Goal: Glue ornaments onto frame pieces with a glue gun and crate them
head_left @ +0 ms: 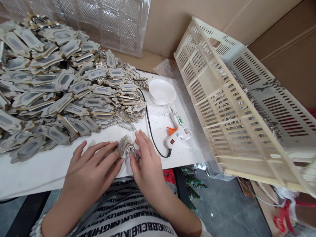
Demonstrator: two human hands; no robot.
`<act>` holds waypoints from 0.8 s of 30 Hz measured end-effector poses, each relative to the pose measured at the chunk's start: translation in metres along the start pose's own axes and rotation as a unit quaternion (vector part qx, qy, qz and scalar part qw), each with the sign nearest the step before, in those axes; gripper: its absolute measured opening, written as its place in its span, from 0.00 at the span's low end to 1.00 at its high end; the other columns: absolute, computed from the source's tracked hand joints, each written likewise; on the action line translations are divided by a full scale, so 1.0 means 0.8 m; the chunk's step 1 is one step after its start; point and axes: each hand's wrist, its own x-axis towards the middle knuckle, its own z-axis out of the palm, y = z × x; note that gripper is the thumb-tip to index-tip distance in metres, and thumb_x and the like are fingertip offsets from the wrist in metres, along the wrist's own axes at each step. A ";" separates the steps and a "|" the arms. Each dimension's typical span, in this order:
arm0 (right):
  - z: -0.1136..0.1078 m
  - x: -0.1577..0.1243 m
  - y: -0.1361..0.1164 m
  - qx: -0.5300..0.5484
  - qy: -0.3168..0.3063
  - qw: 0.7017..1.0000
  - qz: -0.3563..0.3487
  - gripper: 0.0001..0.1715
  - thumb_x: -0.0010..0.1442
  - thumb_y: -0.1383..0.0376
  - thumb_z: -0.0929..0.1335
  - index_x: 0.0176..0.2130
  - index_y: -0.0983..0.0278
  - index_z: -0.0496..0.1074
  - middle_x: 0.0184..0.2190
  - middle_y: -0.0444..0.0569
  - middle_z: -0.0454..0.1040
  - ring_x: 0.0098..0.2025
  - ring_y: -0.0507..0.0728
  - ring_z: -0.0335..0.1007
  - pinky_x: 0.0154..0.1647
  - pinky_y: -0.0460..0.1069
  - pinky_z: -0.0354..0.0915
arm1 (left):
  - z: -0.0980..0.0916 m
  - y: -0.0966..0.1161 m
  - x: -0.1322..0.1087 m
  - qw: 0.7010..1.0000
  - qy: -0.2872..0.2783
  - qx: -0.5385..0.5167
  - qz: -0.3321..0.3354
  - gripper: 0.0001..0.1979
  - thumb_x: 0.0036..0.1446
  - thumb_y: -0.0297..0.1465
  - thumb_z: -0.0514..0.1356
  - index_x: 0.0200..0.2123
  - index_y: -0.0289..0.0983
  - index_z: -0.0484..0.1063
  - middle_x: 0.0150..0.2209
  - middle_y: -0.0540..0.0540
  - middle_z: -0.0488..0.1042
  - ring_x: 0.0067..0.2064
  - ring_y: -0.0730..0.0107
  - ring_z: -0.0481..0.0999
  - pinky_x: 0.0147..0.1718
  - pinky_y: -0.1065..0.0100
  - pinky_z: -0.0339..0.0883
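Between both hands, near the front edge of the desk (19, 176): a small gray-backed plaque (122, 146) and, just to its right, an openwork ornament (131, 150). Hard to tell whether touching each other.

Probably light and stiff, both of them. Gray back apparently smooth, so perhaps a little slippery; scrollwork thin and pierced, likely the more fragile. Best taken by the outer rim, thumb against fingertips on opposite edges, without pressing on the fine curls.

Left hand (92, 164) palm down, fingers slightly spread, tips at the plaque's left edge; firm pinch or mere contact, impossible to tell. Right hand (149, 168) with thumb and fingers apart around the ornament, near enough to steady it; grip again impossible to tell.

Farther out, to the left, a big heap of similar plaques (76, 108), mostly gray side up. To the right, a black cord (148, 123), a white glue gun (179, 133) on its side and a white bowl (161, 92). Beyond these, a tilted cream crate (195, 80); behind the heap, a clear plastic tray (108, 19).
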 end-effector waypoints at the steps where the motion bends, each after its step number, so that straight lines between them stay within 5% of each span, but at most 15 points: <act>1: -0.002 0.000 0.000 -0.016 0.000 1.000 -0.006 0.35 0.69 0.75 0.60 0.71 0.59 0.53 0.66 0.62 0.66 0.63 0.62 0.72 0.54 0.55 0.79 | 0.000 0.002 0.003 1.000 0.003 0.001 -0.007 0.05 0.68 0.30 0.57 0.39 0.40 0.73 0.47 0.40 0.82 0.48 0.49 0.81 0.59 0.46 0.58; 5: -0.011 0.003 -0.001 -0.101 0.013 0.994 -0.043 0.24 0.70 0.74 0.61 0.63 0.66 0.66 0.58 0.62 0.73 0.58 0.62 0.75 0.55 0.54 0.77 | 0.001 0.009 0.016 1.000 0.007 -0.001 -0.029 0.09 0.69 0.32 0.55 0.35 0.41 0.71 0.45 0.41 0.83 0.49 0.46 0.81 0.58 0.44 0.59; 11: -0.022 0.002 -0.009 -0.190 -0.047 0.975 -0.108 0.06 0.67 0.69 0.70 0.45 0.65 0.76 0.36 0.48 0.80 0.35 0.60 0.73 0.37 0.55 0.75 | 0.002 0.013 0.029 0.998 0.016 -0.010 -0.061 0.13 0.71 0.34 0.51 0.32 0.44 0.69 0.36 0.48 0.84 0.46 0.51 0.82 0.58 0.45 0.58; 16: -0.025 -0.009 -0.003 -0.242 -0.051 0.963 -0.110 0.15 0.61 0.73 0.74 0.48 0.66 0.76 0.34 0.47 0.79 0.33 0.59 0.69 0.34 0.54 0.69 | 0.004 0.013 0.035 0.998 0.039 0.040 -0.032 0.07 0.69 0.33 0.55 0.36 0.44 0.68 0.31 0.50 0.81 0.41 0.56 0.81 0.55 0.50 0.57; 24: -0.020 -0.004 0.008 -0.218 0.054 0.971 -0.087 0.15 0.72 0.70 0.63 0.55 0.71 0.72 0.30 0.48 0.79 0.30 0.58 0.70 0.33 0.52 0.66 | 0.008 0.022 0.042 0.993 0.080 0.079 -0.029 0.08 0.68 0.36 0.59 0.34 0.42 0.68 0.26 0.52 0.76 0.32 0.60 0.77 0.44 0.54 0.56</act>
